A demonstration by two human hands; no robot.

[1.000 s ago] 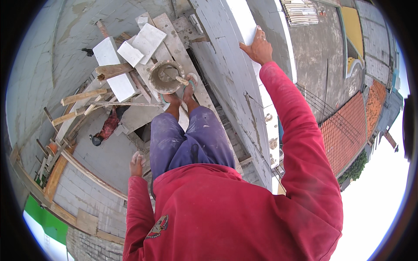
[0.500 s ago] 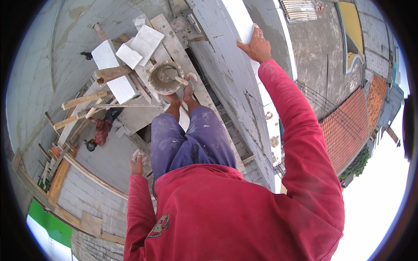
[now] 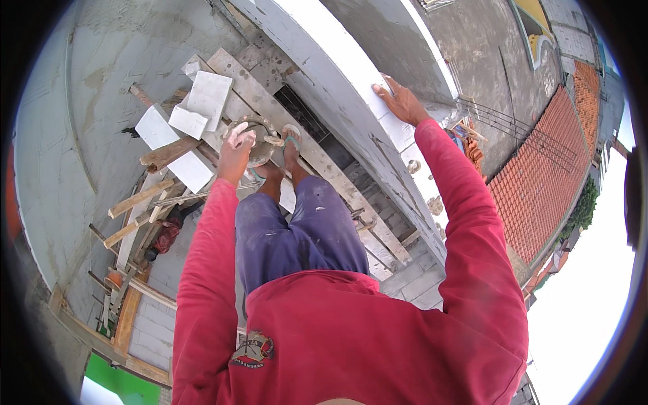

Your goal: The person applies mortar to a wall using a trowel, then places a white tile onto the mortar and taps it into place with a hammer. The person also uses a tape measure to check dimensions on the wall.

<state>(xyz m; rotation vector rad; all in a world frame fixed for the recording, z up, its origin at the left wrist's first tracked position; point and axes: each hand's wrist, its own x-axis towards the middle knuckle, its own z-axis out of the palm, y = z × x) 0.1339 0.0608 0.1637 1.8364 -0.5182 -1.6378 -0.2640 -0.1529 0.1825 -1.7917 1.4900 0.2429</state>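
Note:
My left hand (image 3: 237,145) is raised over a mortar bucket (image 3: 263,152), its powdery fingers loosely bent and apart, with nothing visible in them; it hides part of the bucket. A trowel handle (image 3: 273,140) sticks out over the bucket's rim. My right hand (image 3: 399,100) rests with bent, separated fingertips on the white top of a block wall (image 3: 354,47). My sandalled feet (image 3: 290,145) are on planks (image 3: 324,172) beside the bucket. White blocks (image 3: 208,101) lie on the planks behind it, beside a rough timber piece (image 3: 169,154).
A person (image 3: 169,236) in dark red is lower down at left among loose timber (image 3: 131,199). Gaps open beside the planks onto a lower level (image 3: 304,115). Steel rods (image 3: 506,128) stick out at right above neighbouring tiled roofs (image 3: 533,182). A plastered wall (image 3: 94,81) rises at left.
My left hand has risen from beside my thigh to over the bucket. My right hand has shifted down along the wall top. The view has shifted, showing more of the planks.

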